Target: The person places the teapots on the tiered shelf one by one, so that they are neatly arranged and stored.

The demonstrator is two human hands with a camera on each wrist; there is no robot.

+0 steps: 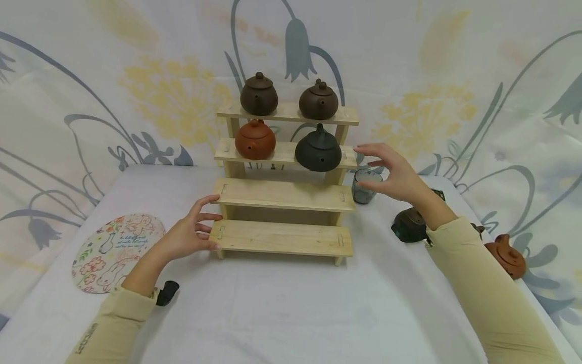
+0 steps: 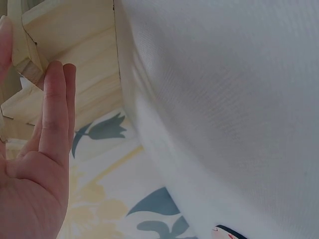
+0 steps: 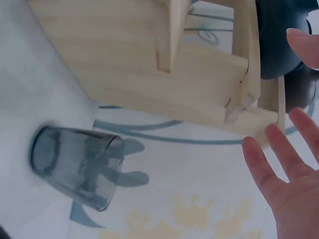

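Observation:
A pale wooden stepped stand rises in tiers on the white table. Along its left end is my left hand, fingers stretched at the ends of the two lower boards; the left wrist view has those fingers against a board end. My right hand hovers with spread fingers right of the second tier from the top, holding nothing. Nearest to it on that tier sits a black teapot, beside an orange-brown teapot. The top tier bears a dark brown teapot and another brown teapot.
A clear glass cup stands right of the stand, partly behind my right hand. Farther right are a dark teapot and an orange teapot, partly behind my sleeve. A printed round mat lies at left, near a small black object.

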